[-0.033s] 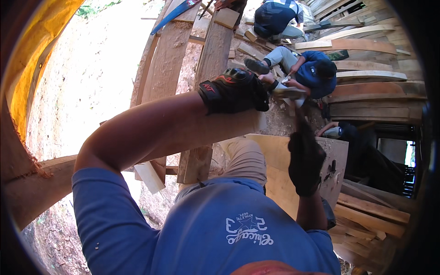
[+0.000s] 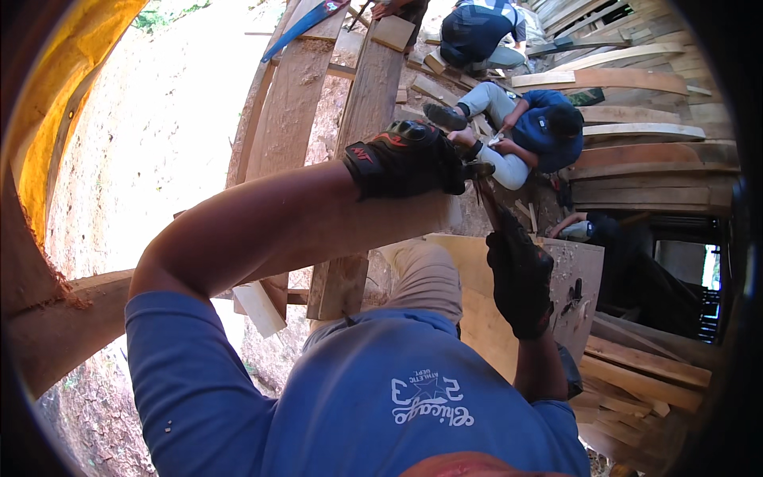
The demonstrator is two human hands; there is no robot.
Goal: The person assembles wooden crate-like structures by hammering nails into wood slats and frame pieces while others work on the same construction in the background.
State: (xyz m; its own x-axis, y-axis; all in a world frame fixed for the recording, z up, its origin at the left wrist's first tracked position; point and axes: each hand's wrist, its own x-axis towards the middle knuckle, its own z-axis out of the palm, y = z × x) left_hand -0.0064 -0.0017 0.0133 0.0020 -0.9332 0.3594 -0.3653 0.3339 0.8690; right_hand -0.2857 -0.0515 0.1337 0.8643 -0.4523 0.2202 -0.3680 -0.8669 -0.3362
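View from above my own chest. My left hand (image 2: 405,159), in a black glove with red and white markings, is stretched forward with its fingers curled closed over the upper edge of a broad, pale, flat wooden board (image 2: 397,226); the board runs across the middle of the view, partly hidden behind my bare forearm. My right hand (image 2: 519,274), in a plain black glove, is closed in a fist around the thin dark handle of a tool (image 2: 486,203) that rises from the fist toward my left hand; the tool's head is hidden behind the glove, so its kind cannot be told. Just beneath the right hand lies a tan plywood sheet (image 2: 477,318). Two long rough grey planks (image 2: 294,103) run away from me over bare reddish earth. Beyond my left hand a person in a dark blue shirt and light trousers (image 2: 540,127) crouches among stacked timber boards (image 2: 636,143)
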